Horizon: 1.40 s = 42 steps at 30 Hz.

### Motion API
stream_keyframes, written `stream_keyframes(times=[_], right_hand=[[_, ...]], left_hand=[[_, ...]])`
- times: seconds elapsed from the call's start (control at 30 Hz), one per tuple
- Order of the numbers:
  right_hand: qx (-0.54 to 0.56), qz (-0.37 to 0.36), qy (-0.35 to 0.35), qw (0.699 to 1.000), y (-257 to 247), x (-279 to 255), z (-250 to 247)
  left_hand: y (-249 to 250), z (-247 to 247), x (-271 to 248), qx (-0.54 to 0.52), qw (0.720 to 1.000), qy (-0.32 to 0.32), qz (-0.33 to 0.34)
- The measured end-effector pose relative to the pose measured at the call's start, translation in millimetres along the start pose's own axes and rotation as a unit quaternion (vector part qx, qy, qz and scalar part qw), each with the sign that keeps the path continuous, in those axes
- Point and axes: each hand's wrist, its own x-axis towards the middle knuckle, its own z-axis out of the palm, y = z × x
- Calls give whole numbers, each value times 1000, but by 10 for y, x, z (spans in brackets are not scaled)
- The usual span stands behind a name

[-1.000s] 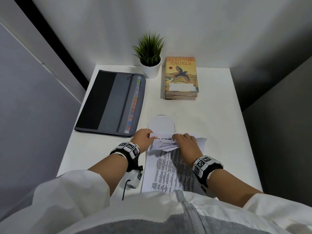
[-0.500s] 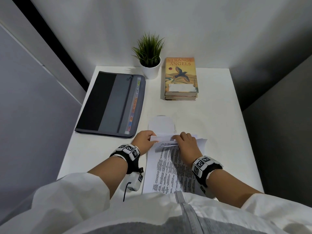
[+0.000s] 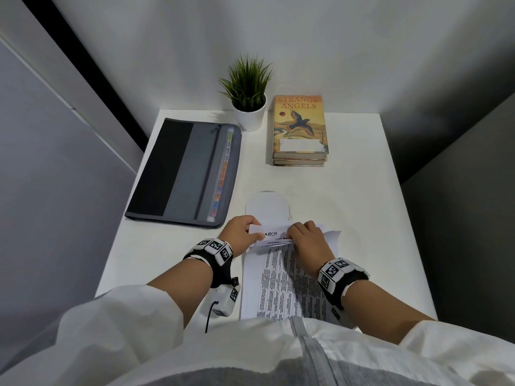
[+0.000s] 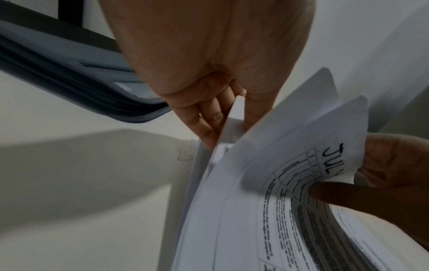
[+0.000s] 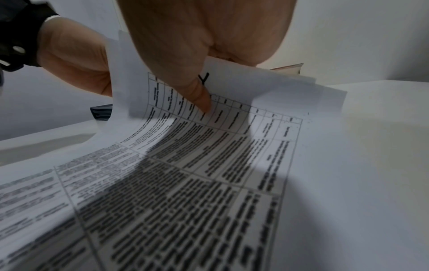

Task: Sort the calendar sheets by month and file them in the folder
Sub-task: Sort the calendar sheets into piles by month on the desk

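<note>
Left hand: fingers pinch the far left edge of lifted sheets, headings fanned apart.
Right hand: thumb on the printed side, fingers curled behind, gripping the far edges of several peeled-up sheets.
Calendar sheets: one stack on the near middle of the desk, far ends curled up; headings MARCH and JULY readable, another partly hidden.
Folder: closed, flat on the desk's left side, well apart from the stack; coloured month tabs along its right edge.
Step, as judged: leafing through headings; nothing looks filed yet.
Risk: thin sheets cling, so two may lift as one and a month gets misplaced.
Risk: the tight curl under the thumb could crease a sheet.
Risk: the loose near end may slide toward the desk's front edge.
Bystanders: potted plant and books at the back.
</note>
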Motion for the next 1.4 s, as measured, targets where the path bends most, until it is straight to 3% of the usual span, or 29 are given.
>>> stream_keyframes(times=[0.23,0.33,0.47,0.63,0.77,0.9,1.13,1.4], right_hand=[[48,-2,8,999,14,-1,-21],[5,-10,-14,1000,24,13,-8],[21,-6,9,1000,17,-4,-20],[60,35,-7,998,13,-45,-26],[29,23,-10,999,25,-48,-34],[0,26,7,1000,34,-42,-42],[6,13,-7,1000,29,-48,-44],[2,18,-24,1000,12,-97,-19]], left_hand=[[-19,7,2,-33,999,14,-3],[-27,-9,4,12,1000,20,8],[-28,-22,25,82,996,22,17],[-4,22,17,58,998,34,13],[-4,62,7,56,997,50,11],[4,26,-36,3,1000,24,-6],[-14,-14,-32,41,998,30,-27],[42,36,-61,-36,999,29,-25]])
